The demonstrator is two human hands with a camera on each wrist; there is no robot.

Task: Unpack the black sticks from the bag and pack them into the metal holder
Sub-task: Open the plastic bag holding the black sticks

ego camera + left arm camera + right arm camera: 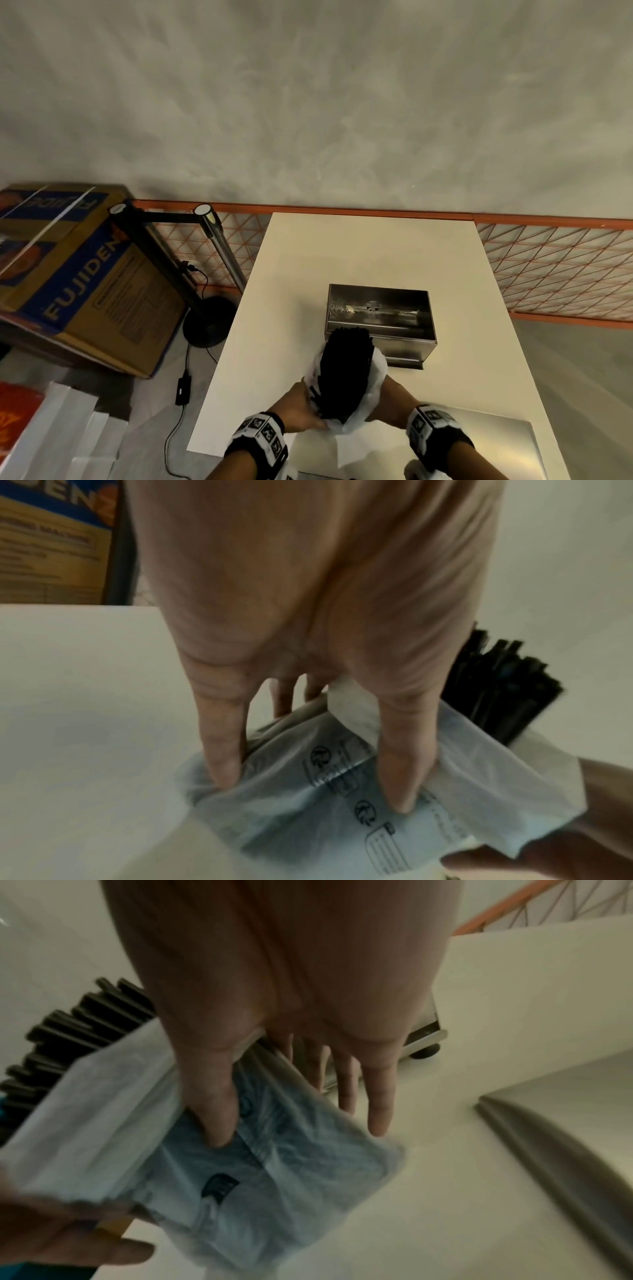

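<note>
A thick bundle of black sticks [346, 373] pokes out of a white see-through bag [375, 387], held tilted over the white table [376, 246], just in front of the metal holder [380, 322]. My left hand [308, 411] holds the bag's left side and my right hand [390, 401] its right side. In the left wrist view my left hand [313, 791] digs thumb and fingers into the printed bag [479, 777], with the sticks [496, 685] behind it. In the right wrist view my right hand [296, 1134] pinches the bag [274, 1204] beside the sticks [68, 1031]. The holder [424, 1039] shows behind the fingers.
A flat metal sheet [479, 435] lies on the table's near right corner. To the left, off the table, are a cardboard box [85, 274], a lamp stand with a round base [205, 322] and a cable. An orange mesh fence [565, 260] runs behind the table.
</note>
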